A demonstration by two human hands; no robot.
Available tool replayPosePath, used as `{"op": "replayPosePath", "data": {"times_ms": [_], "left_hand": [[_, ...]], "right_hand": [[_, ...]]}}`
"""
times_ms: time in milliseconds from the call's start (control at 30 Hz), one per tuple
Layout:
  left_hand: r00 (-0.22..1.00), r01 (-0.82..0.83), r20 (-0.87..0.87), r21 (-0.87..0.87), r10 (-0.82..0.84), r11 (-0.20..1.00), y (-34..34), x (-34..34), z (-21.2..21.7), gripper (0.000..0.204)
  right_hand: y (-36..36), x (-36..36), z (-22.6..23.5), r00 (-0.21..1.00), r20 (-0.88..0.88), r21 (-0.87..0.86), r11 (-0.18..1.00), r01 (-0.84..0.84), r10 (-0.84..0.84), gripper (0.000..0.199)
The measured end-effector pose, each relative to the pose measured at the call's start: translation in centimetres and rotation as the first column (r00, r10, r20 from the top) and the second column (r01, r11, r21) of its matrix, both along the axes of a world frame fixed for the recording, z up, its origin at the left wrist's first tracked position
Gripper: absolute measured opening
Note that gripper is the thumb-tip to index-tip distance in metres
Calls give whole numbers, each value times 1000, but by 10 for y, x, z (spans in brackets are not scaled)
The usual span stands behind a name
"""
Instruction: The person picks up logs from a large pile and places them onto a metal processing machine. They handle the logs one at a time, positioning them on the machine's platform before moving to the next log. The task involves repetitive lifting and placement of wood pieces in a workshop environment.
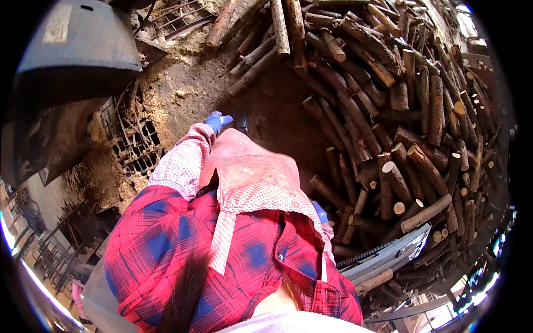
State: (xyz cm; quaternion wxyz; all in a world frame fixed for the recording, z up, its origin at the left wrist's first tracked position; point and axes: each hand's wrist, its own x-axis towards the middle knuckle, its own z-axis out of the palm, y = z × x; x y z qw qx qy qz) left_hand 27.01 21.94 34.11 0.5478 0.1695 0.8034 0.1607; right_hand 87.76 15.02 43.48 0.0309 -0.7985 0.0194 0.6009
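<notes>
My left hand (218, 121), in a blue-purple glove, hangs out in front of my left side over the dirt floor. Its fingers stand apart, with nothing seen in them. Only a small part of my right hand (320, 212), gloved in the same colour, shows beyond the edge of my pink apron (252, 166); the apron and sleeve hide its fingers. Nearest to that hand are cut logs (327, 191) lying on the ground. The tip of a dark shoe (241, 121) shows just past the apron.
A large pile of cut logs (361, 122) fills the right side. A flat pale metal piece (388, 258) lies among logs at lower right. On the left stands a big dark metal hood (83, 44), with rusty grates (139, 147) beside it. Bare dirt floor (183, 83) lies ahead.
</notes>
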Motion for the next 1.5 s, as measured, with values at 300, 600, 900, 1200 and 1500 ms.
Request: {"op": "replayPosePath", "data": {"times_ms": [300, 600, 900, 1200, 1500], "left_hand": [[995, 104, -5, -8, -105, 994, 29, -99, -102, 41], [815, -455, 405, 3, 415, 891, 145, -50, -198, 70], [840, 426, -246, -252, -483, 869, 240, -62, -376, 109], [823, 482, -240, -184, -515, 856, 251, -53, -357, 103], [513, -128, 844, -105, 157, 986, 248, -41, -115, 48]], "right_hand": [[242, -154, 18, 808, 68, 437, 710, -551, 585, 54], [506, -327, -217, 274, 161, 313, 215, -925, 948, 49], [668, -556, -405, -3, 780, 232, -293, -927, 626, 85], [656, -521, -402, 429, 89, 721, 239, -650, 899, 91], [443, -330, -93, 681, -381, 429, 772, -469, 625, 79]]}}
